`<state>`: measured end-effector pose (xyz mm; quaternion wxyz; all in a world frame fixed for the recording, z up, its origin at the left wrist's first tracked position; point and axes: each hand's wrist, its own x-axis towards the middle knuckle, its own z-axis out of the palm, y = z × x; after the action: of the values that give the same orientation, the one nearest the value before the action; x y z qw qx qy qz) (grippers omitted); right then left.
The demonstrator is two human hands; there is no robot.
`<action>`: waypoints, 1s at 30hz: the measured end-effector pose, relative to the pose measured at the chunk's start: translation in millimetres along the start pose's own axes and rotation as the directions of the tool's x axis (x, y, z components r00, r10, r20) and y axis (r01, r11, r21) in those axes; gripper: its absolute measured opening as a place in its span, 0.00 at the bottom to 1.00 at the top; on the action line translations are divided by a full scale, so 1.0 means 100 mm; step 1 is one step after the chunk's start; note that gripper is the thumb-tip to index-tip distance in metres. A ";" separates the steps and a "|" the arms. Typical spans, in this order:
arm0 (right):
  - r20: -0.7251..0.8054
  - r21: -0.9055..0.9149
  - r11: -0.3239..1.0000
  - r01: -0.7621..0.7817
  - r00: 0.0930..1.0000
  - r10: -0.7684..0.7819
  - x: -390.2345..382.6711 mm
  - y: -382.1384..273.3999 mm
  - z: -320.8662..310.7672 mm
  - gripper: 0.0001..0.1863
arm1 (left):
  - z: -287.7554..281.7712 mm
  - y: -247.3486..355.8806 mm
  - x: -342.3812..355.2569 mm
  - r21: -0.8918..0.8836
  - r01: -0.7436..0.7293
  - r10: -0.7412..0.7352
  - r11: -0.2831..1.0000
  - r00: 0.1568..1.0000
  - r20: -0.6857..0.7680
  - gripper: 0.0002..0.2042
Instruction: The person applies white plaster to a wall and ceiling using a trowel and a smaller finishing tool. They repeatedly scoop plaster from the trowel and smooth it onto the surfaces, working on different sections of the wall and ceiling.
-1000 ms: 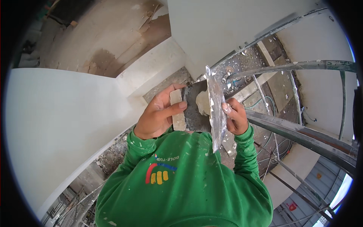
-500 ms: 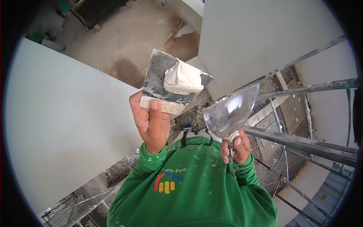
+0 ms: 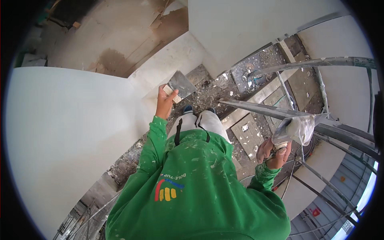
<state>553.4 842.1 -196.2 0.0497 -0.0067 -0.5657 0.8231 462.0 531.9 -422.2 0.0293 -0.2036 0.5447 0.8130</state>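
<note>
Two plastering tools in hand, held well apart.
Left hand [image 3: 163,105] grips a flat grey plate [image 3: 183,84] by its pale edge strip. Right hand [image 3: 275,154] is closed around the handle of a broad knife [image 3: 281,131]; white paste [image 3: 302,129] sits heaped on its blade, beyond the fingers, near a metal rail [image 3: 248,106].

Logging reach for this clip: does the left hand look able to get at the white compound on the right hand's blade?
Probably yes, with its flat scraper: the left hand grips that, and the metal rail passes behind the white compound, leaving the near side apparently free.
</note>
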 end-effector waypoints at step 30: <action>-0.240 0.051 0.967 -0.248 0.937 0.253 -0.14 0.70 -0.90 0.22 | 2.35 -1.03 1.58 -0.160 0.183 -0.195 0.970 0.979 -0.061 0.18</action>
<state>567.8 900.1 -294.8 0.0140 -0.1794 -0.5417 0.8211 275.2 757.2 -493.6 0.0702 -0.2871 0.4594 0.8376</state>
